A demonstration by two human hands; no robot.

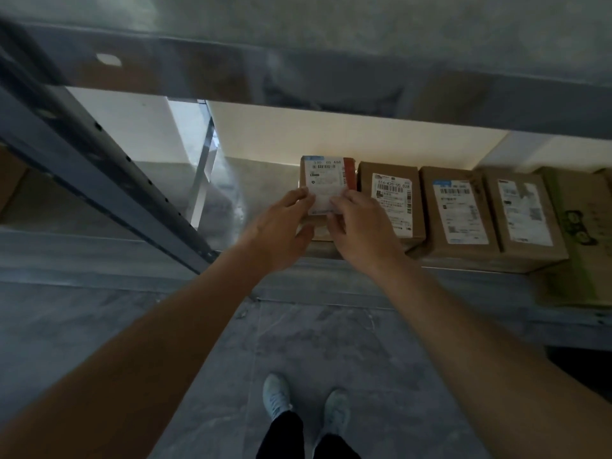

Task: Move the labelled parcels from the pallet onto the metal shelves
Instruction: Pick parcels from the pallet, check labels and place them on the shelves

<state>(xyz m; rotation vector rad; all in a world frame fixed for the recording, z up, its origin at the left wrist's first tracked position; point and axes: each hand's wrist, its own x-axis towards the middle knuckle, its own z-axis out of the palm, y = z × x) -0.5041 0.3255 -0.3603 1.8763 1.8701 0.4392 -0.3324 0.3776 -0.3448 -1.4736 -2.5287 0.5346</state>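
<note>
A small brown parcel (326,177) with a white label and red tape lies on the metal shelf (231,180), leftmost in a row of labelled parcels. My left hand (281,223) holds its near left corner, fingers on top and thumb at the front edge. My right hand (359,223) holds its near right side the same way. Right of it lie three brown labelled parcels (390,200), (458,210), (523,210), close together. The pallet is not in view.
A grey perforated upright (109,180) slants down on the left. An upper shelf beam (331,77) crosses above the parcels. A larger printed carton (579,236) stands at the far right. The shelf surface left of the held parcel is bare. My feet (308,402) stand on grey floor.
</note>
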